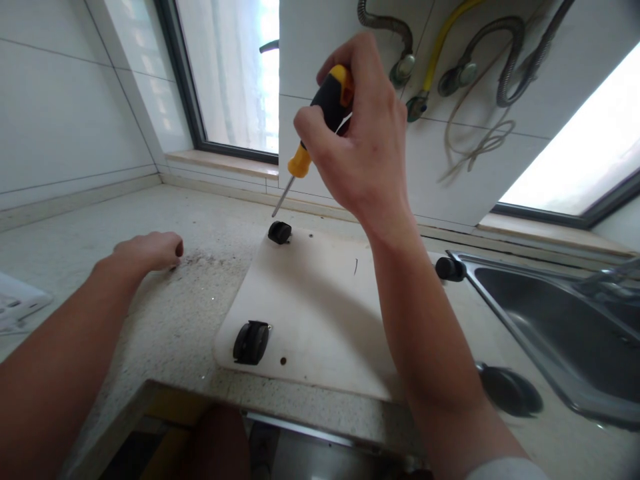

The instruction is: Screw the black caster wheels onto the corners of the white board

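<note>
In the head view, my right hand [370, 127] is wrapped round the yellow and black handle of a screwdriver [331, 100]. Its metal shaft slants down to the left, with the tip just above a small black caster [280, 232]. That caster sits at the far left corner of a white board [320, 320] lying on the countertop. A second black caster [251, 342] is at the near left corner; two more, a far right caster [451, 269] and a near right caster [511, 390], stand opposite. My left hand [150, 251] rests curled on the counter beside dark crumbs; whatever its fingertips hold is hidden.
A steel sink [545, 320] with a faucet [610, 283] lies to the right. Hoses, including a yellow pipe [440, 47], and a looped cord [473, 150] hang on the tiled wall. A white plastic item [20, 297] is at the left edge. The counter's front edge [350, 410] runs below the board.
</note>
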A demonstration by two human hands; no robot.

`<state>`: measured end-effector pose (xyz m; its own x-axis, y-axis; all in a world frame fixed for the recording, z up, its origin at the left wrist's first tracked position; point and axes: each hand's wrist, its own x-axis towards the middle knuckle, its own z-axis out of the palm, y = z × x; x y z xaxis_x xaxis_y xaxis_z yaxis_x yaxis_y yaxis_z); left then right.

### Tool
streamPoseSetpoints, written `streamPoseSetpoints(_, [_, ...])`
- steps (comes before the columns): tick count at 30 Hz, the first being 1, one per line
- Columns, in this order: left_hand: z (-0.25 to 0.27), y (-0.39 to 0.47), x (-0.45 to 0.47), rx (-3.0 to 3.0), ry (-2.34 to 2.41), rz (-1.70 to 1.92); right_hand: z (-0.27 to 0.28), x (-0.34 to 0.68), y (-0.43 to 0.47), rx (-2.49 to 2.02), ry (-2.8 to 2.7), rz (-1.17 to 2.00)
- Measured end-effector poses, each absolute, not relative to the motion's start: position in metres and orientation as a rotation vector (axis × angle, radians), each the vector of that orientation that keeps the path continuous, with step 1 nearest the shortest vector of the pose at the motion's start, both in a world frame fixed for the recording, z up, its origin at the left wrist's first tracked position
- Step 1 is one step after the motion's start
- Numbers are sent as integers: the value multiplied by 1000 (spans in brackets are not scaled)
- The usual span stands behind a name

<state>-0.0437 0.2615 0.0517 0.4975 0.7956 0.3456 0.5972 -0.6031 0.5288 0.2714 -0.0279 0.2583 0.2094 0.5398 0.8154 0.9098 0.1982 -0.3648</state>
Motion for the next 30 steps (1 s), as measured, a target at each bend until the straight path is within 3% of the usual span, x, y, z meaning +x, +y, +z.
streamPoseSetpoints(3, [74, 231, -9, 2436, 1430, 927, 260, 269, -30, -1466, -1478, -468])
streamPoseSetpoints(11, [77, 123, 112, 2162, 885, 1076, 259, 270, -28, -1484, -1591, -557])
streamPoseSetpoints(19, [61, 118, 114, 2175, 866, 1322, 251, 273, -15, -1502, -1815, -452])
streamPoseSetpoints(30, [48, 119, 121, 2196, 798, 1239, 234, 265, 6, -1458, -2093, -337])
